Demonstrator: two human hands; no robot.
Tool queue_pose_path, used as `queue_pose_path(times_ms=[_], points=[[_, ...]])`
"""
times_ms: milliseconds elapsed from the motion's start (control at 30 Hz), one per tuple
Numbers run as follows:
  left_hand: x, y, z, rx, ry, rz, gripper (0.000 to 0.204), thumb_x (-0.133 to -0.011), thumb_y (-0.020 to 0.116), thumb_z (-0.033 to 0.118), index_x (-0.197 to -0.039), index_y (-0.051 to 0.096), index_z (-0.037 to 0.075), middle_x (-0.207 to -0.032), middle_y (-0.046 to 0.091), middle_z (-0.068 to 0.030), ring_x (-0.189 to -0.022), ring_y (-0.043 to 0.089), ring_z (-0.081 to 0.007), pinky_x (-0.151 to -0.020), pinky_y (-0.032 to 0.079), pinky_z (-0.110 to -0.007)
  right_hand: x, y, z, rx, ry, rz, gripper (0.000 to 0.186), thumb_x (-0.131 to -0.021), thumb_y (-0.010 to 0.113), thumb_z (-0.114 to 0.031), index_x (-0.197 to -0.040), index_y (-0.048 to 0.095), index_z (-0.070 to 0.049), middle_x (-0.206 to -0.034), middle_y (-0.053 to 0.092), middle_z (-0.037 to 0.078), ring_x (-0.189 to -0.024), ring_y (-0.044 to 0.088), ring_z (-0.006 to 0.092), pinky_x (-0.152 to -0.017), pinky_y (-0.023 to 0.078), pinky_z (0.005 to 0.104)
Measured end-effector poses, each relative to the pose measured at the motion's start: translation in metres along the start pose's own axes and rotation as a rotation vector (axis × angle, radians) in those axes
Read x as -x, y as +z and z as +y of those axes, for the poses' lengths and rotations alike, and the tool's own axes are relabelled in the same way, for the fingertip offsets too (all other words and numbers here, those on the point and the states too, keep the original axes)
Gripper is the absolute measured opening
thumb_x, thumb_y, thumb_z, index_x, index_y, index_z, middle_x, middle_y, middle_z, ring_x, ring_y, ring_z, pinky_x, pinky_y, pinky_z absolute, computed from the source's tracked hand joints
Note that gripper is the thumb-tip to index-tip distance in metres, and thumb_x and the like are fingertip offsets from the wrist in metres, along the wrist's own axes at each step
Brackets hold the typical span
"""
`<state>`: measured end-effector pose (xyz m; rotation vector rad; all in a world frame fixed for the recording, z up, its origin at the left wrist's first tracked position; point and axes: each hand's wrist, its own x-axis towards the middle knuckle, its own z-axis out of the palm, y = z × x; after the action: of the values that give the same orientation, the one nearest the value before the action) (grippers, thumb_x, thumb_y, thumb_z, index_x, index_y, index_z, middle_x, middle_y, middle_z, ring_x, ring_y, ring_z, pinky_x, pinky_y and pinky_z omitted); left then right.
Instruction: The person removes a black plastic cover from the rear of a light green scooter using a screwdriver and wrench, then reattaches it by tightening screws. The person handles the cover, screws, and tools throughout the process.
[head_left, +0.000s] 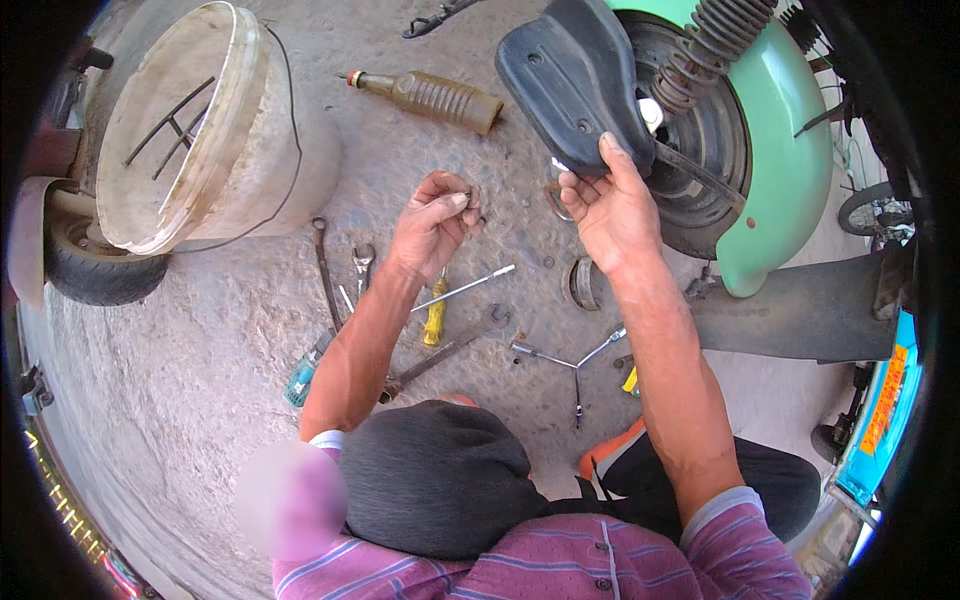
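In the middle, my left hand (pixel 432 225) is closed in a pinch. A small dark piece, too small to name, shows at its fingertips. My right hand (pixel 618 205) grips the lower edge of a black plastic cover (pixel 570 80), thumb on its face and fingers curled below. The cover sits tilted in front of the wheel (pixel 695 120) of a green scooter, near its coil spring shock absorber (pixel 715 45). Beneath my hands on the ground lie a yellow-handled screwdriver (pixel 436 312), a three-armed socket wrench (pixel 577 366) and a curved metal band (pixel 578 284).
A dirty white bucket (pixel 265 150) with a wire handle stands at the left, beside a small tyre (pixel 100 265). A brown bottle (pixel 430 97) lies beyond my hands. Spanners (pixel 323 270) lie by my left forearm. A black mudflap (pixel 790 310) extends at the right, below the green mudguard (pixel 785 160).
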<state>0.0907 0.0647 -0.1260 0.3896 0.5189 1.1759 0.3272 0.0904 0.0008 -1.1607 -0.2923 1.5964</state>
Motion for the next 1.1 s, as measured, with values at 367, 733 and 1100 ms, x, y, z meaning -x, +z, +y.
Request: queue_pose_path(times_ms=[367,733,1100], points=[[0.02,0.081,0.064,-0.532,-0.005,0.054,0.022,-0.097,0.073,0.006,-0.117,0.071,-0.003,-0.102,0.075,-0.0134,-0.086,0.074,-0.0203,-0.077,0.061,-0.034,-0.002,-0.001,0.003,-0.006,0.014,-0.013,0.033,-0.101,0.072,-0.039,-0.113,0.067,-0.008,-0.097,0.069,0.006,-0.082,0.068,0.0172,-0.074,0.059,0.0325],[-0.039,0.172,0.092,-1.158,0.116,-0.061,0.018,-0.094,0.071,0.004,-0.111,0.071,-0.002,-0.097,0.073,-0.009,-0.084,0.071,-0.0179,-0.078,0.058,-0.033,-0.001,-0.004,0.005,0.024,-0.006,-0.068,0.041,-0.099,0.074,-0.043,-0.117,0.068,-0.007,-0.098,0.072,0.005,-0.08,0.07,0.0165,-0.072,0.058,0.0312],[-0.079,0.197,0.078,-1.933,0.536,-0.332,0.021,-0.082,0.075,0.004,-0.104,0.075,0.005,-0.1,0.068,-0.014,-0.092,0.07,-0.0362,-0.079,0.058,-0.046,-0.001,-0.004,0.007,0.028,-0.037,-0.063,0.044,-0.099,0.074,-0.045,-0.112,0.07,-0.004,-0.096,0.073,0.006,-0.076,0.071,0.0145,-0.065,0.058,0.0294]])
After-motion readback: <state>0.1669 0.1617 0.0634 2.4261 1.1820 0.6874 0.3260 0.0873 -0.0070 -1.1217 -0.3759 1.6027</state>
